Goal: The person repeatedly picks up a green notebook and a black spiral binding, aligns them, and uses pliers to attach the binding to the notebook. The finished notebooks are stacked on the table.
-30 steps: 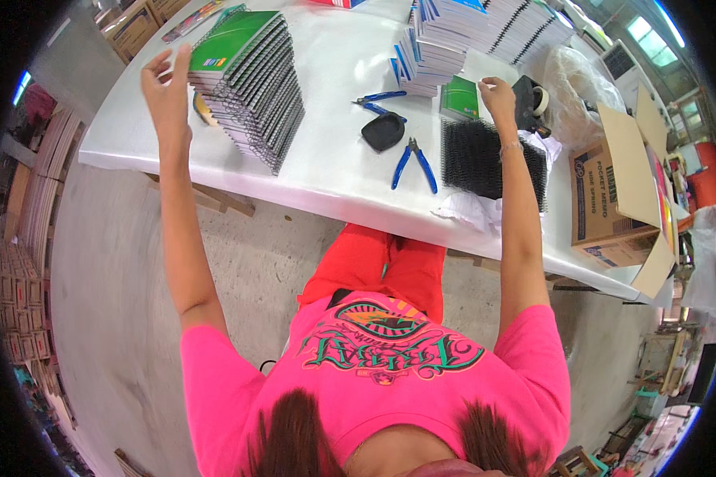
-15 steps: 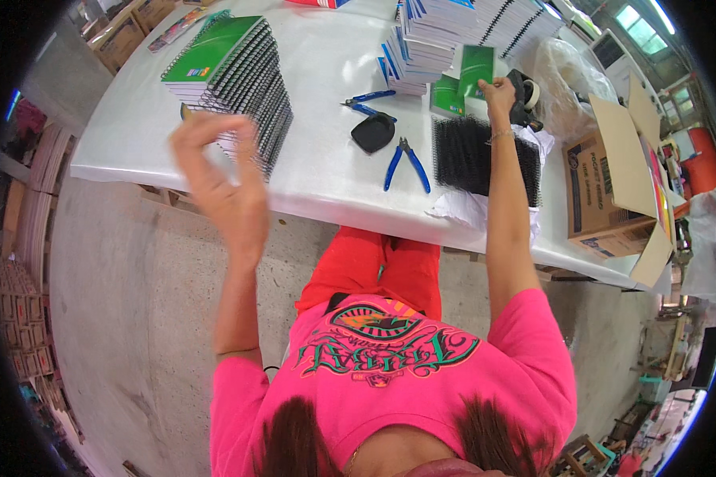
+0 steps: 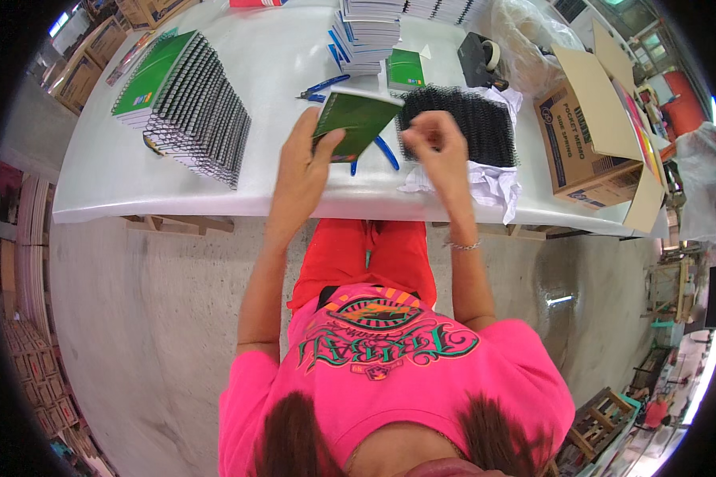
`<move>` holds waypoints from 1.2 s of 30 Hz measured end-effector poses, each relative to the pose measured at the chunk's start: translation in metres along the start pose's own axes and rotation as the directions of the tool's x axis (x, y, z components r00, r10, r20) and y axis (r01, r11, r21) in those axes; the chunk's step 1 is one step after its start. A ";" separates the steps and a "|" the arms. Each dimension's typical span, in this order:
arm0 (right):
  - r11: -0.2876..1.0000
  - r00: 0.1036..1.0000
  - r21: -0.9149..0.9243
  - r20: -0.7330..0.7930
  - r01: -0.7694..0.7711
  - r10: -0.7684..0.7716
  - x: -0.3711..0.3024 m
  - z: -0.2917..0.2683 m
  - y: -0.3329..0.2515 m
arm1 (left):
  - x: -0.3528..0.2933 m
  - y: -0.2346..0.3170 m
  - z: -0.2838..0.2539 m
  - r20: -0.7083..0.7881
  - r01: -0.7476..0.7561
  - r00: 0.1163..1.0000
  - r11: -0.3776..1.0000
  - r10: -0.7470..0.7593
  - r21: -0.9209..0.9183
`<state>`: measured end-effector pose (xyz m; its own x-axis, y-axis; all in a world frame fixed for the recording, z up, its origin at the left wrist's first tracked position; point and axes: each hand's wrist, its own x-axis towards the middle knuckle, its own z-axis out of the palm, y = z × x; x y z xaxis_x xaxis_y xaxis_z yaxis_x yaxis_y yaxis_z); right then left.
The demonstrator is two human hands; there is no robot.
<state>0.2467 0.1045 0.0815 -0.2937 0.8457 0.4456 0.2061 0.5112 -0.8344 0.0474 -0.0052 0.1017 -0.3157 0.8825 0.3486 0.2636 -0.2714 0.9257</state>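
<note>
A small green-covered memo notebook (image 3: 359,127) is gripped along its left side by my left hand (image 3: 306,159), thumb on the cover, above the table's front middle. My right hand (image 3: 440,147) is just right of it, over the front left of a pile of black spiral binding coils (image 3: 469,123). Its fingers are pinched together, and I cannot make out what they hold. Behind the held notebook lies another green notebook (image 3: 406,70) beside a tall stack of pads (image 3: 366,40). Blue-handled nippers (image 3: 387,153) are partly hidden under the held notebook.
Spiral-bound green notebooks (image 3: 187,103) stand stacked at the left. A second pair of blue nippers (image 3: 324,86) lies mid-table. Crumpled white paper (image 3: 493,184) lies under the coils. A black tape dispenser (image 3: 479,60), a clear plastic bag (image 3: 525,36) and an open cardboard box (image 3: 585,147) occupy the right.
My right hand has left the green notebooks and come nearer, to the coils. One green notebook is now in my left hand, which moved right from beside the bound stack.
</note>
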 end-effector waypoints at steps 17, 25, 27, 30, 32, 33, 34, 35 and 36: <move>0.779 0.902 -0.493 -0.376 -0.388 0.211 -0.007 -0.170 0.134 | -0.047 -0.038 -0.032 0.091 -0.088 0.996 0.451 0.015 0.888; 0.766 0.918 -0.532 -0.349 -0.361 0.189 -0.008 -0.187 0.139 | -0.044 -0.052 -0.016 -0.051 -0.095 0.971 0.576 0.232 0.812; 0.795 0.895 -0.509 -0.436 -0.330 0.092 -0.006 -0.184 0.134 | -0.044 -0.053 -0.013 -0.082 -0.077 0.967 0.582 0.243 0.810; 0.874 0.859 -0.391 -0.509 -0.289 0.057 0.001 -0.173 0.106 | -0.046 -0.058 -0.009 -0.123 -0.039 0.966 0.602 0.226 0.798; 0.951 0.845 -0.144 -0.509 -0.272 0.165 0.004 -0.168 0.089 | -0.045 -0.060 -0.007 -0.134 -0.021 0.969 0.608 0.209 0.794; 0.973 0.868 -0.057 -0.465 -0.224 0.173 0.006 -0.165 0.081 | -0.044 -0.061 -0.006 -0.137 -0.013 0.970 0.603 0.202 0.797; 0.985 0.881 0.049 -0.440 -0.168 0.172 0.008 -0.159 0.075 | -0.044 -0.061 -0.005 -0.138 -0.006 0.971 0.598 0.196 0.802; 0.981 0.894 0.156 -0.416 -0.112 0.168 0.011 -0.152 0.068 | -0.044 -0.061 -0.005 -0.141 -0.002 0.971 0.594 0.194 0.805; 0.963 0.906 0.262 -0.391 -0.060 0.162 0.013 -0.144 0.062 | -0.044 -0.061 -0.005 -0.143 0.003 0.971 0.590 0.192 0.808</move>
<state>0.3899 0.1691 0.0824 0.1326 0.9090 0.3952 -0.0281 0.4020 -0.9152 0.0409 -0.0295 0.0307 -0.3865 0.7494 0.5375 0.8908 0.1525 0.4280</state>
